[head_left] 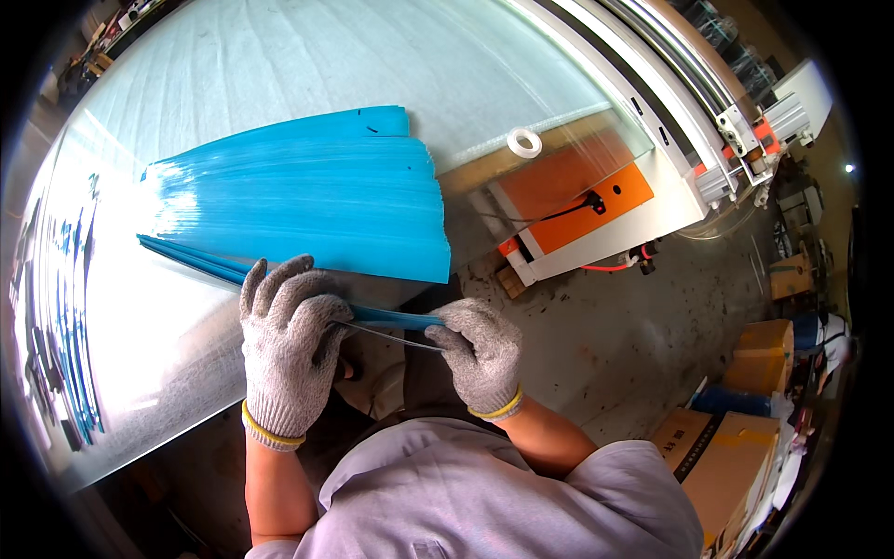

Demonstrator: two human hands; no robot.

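Note:
Both my hands wear grey knitted gloves with yellow cuffs. A narrow bundle of blue strips (396, 319) runs past the near edge of the table. My left hand (291, 340) grips it partway along, its fingers lying over the strips. At the right end, my right hand (480, 354) pinches the bundle between thumb and fingers. One thin dark strand (396, 339) bows away below the bundle, between the two hands. Just beyond them a broad fanned stack of blue sheet strips (307, 200) lies flat on the glossy, film-covered table (186, 373).
Loose blue and black strips (70, 326) lie at the table's left. A white ring-shaped roll (524, 143) sits near an orange panel (596, 210) on a white machine frame (684, 191). Cardboard boxes (717, 466) stand on the floor at right.

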